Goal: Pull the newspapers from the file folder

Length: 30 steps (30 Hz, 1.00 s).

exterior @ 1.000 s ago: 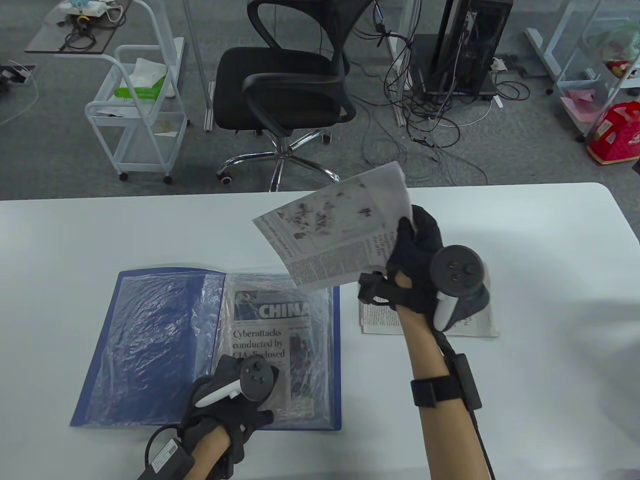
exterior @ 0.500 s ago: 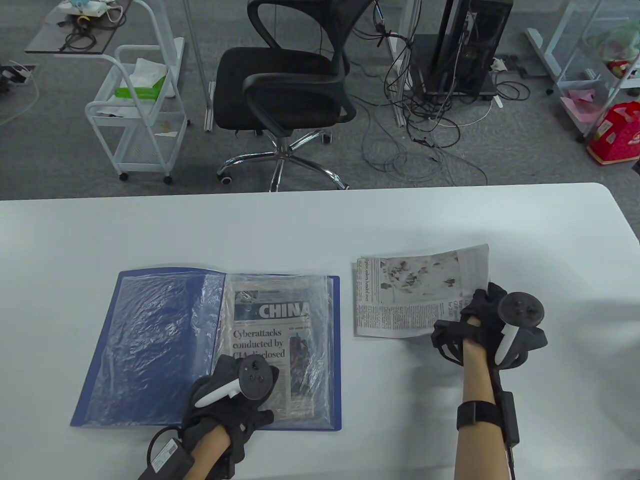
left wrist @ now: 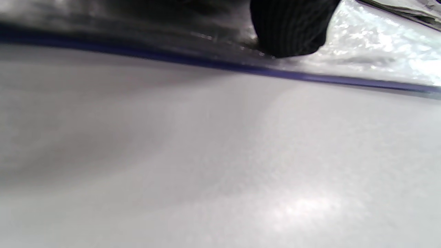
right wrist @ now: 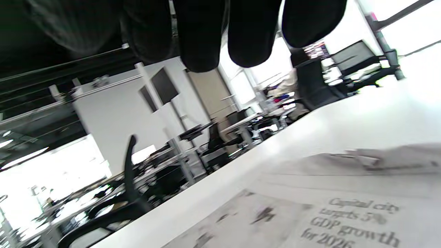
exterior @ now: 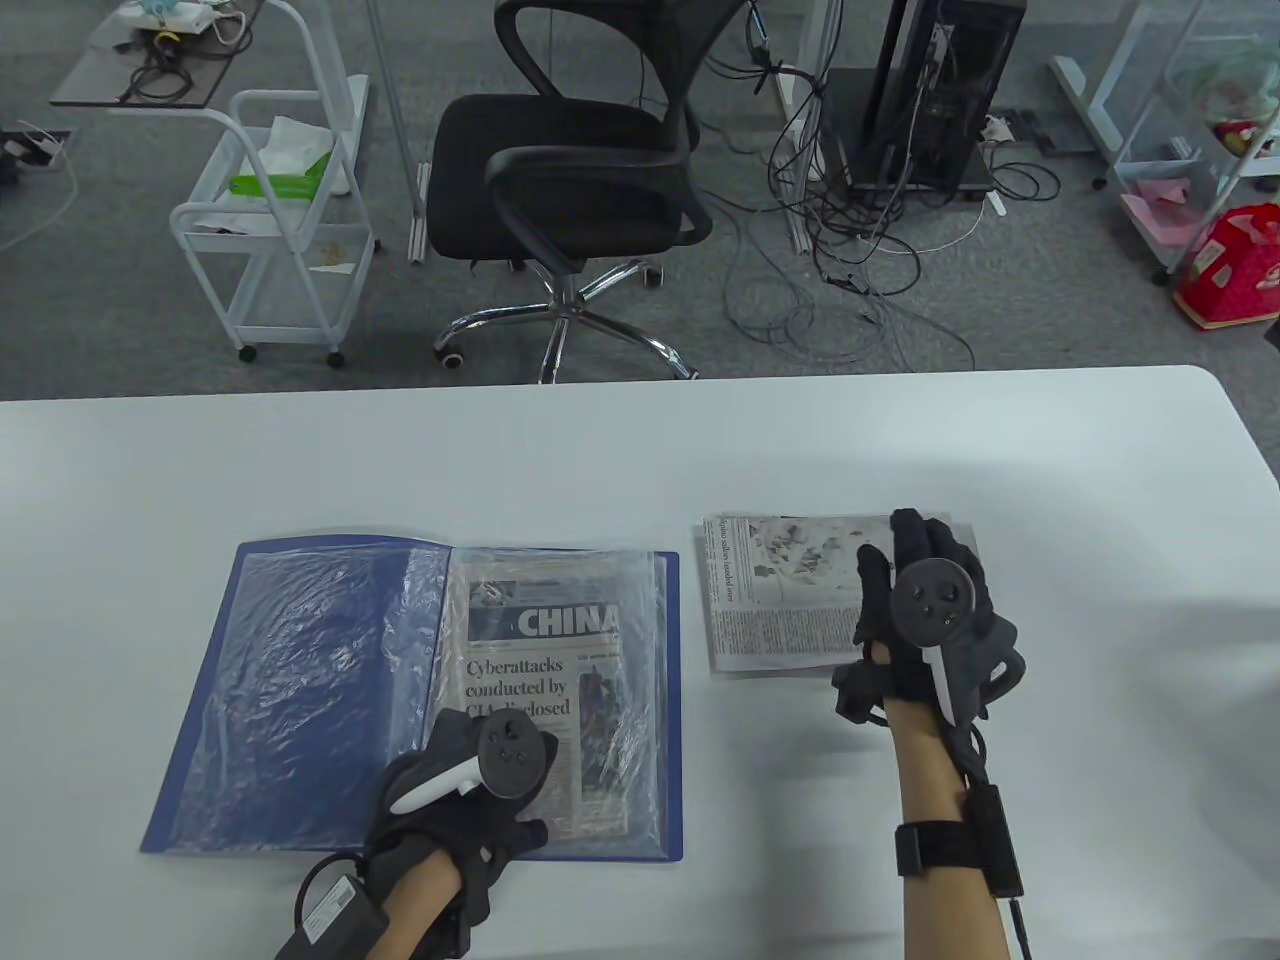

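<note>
A blue file folder [exterior: 300,680] lies open on the white table, left of centre. A newspaper headed "CHINA" [exterior: 540,660] sits inside its right plastic sleeve. My left hand [exterior: 470,800] rests on the folder's lower right part; in the left wrist view a fingertip [left wrist: 289,31] presses the sleeve near the folder's blue edge [left wrist: 310,77]. A pulled newspaper [exterior: 770,590] lies flat on the table right of the folder. My right hand [exterior: 900,550] is over its right half, fingers [right wrist: 206,34] stretched out and holding nothing. The paper [right wrist: 327,213] shows below them.
The table [exterior: 1100,480] stretches wide to the right and behind the folder. Beyond its far edge stand a black office chair [exterior: 570,190], a white cart [exterior: 280,220] and a computer tower with cables [exterior: 930,100].
My right hand brought the raised newspaper down onto the table right of the folder, let go of it and now lies over it. My left hand has not moved.
</note>
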### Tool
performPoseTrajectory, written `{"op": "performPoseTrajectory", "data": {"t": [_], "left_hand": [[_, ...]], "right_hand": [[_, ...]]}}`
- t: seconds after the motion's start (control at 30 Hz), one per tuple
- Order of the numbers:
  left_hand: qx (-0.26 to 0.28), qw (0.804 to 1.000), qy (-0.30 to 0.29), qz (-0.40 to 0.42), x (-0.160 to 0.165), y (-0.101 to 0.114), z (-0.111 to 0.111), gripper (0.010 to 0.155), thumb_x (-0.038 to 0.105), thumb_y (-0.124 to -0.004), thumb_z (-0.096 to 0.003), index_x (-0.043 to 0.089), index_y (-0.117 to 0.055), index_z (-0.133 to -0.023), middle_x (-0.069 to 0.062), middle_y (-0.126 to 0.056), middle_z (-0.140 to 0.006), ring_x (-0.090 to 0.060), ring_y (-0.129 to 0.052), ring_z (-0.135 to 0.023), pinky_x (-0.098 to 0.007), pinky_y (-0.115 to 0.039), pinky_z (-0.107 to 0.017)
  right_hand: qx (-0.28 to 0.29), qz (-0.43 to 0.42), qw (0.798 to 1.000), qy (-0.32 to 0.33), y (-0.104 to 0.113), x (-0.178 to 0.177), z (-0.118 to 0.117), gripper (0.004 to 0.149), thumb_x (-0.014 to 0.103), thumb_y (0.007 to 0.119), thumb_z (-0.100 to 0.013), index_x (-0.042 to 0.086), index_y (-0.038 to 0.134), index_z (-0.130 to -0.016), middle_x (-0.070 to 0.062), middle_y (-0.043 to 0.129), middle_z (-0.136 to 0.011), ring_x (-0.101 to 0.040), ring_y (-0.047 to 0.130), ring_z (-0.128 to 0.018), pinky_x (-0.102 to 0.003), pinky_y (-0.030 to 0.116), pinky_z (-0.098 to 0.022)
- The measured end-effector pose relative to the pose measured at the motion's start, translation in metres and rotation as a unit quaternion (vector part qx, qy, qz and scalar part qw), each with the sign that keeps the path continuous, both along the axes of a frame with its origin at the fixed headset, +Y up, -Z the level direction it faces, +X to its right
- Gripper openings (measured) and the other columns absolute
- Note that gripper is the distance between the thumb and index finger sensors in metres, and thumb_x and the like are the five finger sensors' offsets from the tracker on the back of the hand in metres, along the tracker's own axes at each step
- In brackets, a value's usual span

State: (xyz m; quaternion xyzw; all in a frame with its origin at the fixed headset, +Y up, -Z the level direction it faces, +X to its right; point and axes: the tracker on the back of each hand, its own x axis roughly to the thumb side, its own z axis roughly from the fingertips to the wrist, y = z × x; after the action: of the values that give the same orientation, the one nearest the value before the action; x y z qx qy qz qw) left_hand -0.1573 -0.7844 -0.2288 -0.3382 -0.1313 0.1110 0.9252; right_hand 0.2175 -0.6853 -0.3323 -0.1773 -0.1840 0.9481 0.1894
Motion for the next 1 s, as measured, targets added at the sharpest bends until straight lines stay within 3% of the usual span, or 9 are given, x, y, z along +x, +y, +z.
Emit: {"op": "performPoseTrajectory", "data": {"t": [0.13, 0.33, 0.57, 0.7, 0.83, 0.9, 1.0], "left_hand": [[0.000, 1.000, 0.002, 0.002, 0.000, 0.000, 0.000, 0.079, 0.041, -0.073, -0.0483, 0.026, -0.024, -0.108, -0.007, -0.004, -0.110, -0.046, -0.009, -0.098, -0.063, -0.025, -0.067], [0.002, 1.000, 0.002, 0.002, 0.000, 0.000, 0.000, 0.079, 0.040, -0.073, -0.0483, 0.026, -0.024, -0.108, -0.007, -0.005, -0.110, -0.046, -0.009, -0.098, -0.063, -0.025, -0.067], [0.004, 1.000, 0.002, 0.002, 0.001, 0.001, 0.000, 0.079, 0.040, -0.074, -0.0483, 0.026, -0.025, -0.109, -0.008, -0.006, -0.111, -0.047, -0.010, -0.099, -0.064, -0.026, -0.068], [0.028, 0.999, -0.012, 0.026, 0.003, 0.013, -0.001, 0.079, 0.044, -0.074, -0.0482, 0.024, -0.032, -0.112, -0.012, -0.015, -0.116, -0.054, -0.019, -0.101, -0.070, -0.033, -0.068], [0.125, 0.991, 0.013, 0.056, 0.010, 0.027, -0.002, 0.084, 0.051, -0.072, -0.0470, 0.017, -0.033, -0.113, -0.021, -0.025, -0.118, -0.064, -0.030, -0.100, -0.073, -0.040, -0.067], [0.135, 0.990, 0.027, 0.021, 0.015, 0.022, -0.006, 0.089, 0.056, -0.070, -0.0457, 0.013, -0.030, -0.113, -0.027, -0.023, -0.115, -0.070, -0.028, -0.094, -0.075, -0.041, -0.064], [0.096, 0.994, 0.038, -0.019, 0.018, 0.004, -0.013, 0.095, 0.061, -0.069, -0.0436, 0.008, -0.027, -0.111, -0.033, -0.020, -0.111, -0.074, -0.027, -0.089, -0.077, -0.042, -0.062]], "right_hand": [[-0.019, 0.033, 0.997, 0.074, 0.002, -0.031, 0.017, 0.058, 0.056, 0.070, -0.039, 0.042, 0.067, -0.095, 0.006, 0.069, -0.109, -0.036, 0.069, -0.103, -0.062, 0.059, -0.071], [-0.021, 0.117, 0.983, 0.142, -0.011, -0.060, 0.038, 0.057, 0.056, 0.070, -0.039, 0.043, 0.067, -0.095, 0.005, 0.068, -0.110, -0.036, 0.069, -0.103, -0.062, 0.058, -0.071], [-0.036, 0.164, 0.973, 0.155, -0.027, -0.071, 0.039, 0.057, 0.056, 0.070, -0.039, 0.043, 0.067, -0.094, 0.004, 0.068, -0.110, -0.037, 0.068, -0.104, -0.063, 0.056, -0.072], [-0.041, 0.163, 0.973, 0.156, -0.030, -0.072, 0.039, 0.057, 0.055, 0.070, -0.039, 0.042, 0.068, -0.094, 0.003, 0.068, -0.109, -0.037, 0.069, -0.103, -0.063, 0.057, -0.072], [-0.037, 0.146, 0.976, 0.157, -0.027, -0.071, 0.040, 0.057, 0.055, 0.070, -0.039, 0.041, 0.069, -0.094, 0.002, 0.069, -0.109, -0.037, 0.069, -0.102, -0.063, 0.057, -0.071], [-0.036, 0.142, 0.976, 0.161, -0.027, -0.072, 0.040, 0.057, 0.054, 0.070, -0.039, 0.041, 0.069, -0.094, 0.001, 0.069, -0.109, -0.037, 0.070, -0.102, -0.063, 0.057, -0.071], [-0.038, 0.143, 0.975, 0.165, -0.028, -0.074, 0.040, 0.057, 0.054, 0.070, -0.039, 0.041, 0.069, -0.094, 0.001, 0.070, -0.108, -0.037, 0.070, -0.102, -0.063, 0.058, -0.071]]}}
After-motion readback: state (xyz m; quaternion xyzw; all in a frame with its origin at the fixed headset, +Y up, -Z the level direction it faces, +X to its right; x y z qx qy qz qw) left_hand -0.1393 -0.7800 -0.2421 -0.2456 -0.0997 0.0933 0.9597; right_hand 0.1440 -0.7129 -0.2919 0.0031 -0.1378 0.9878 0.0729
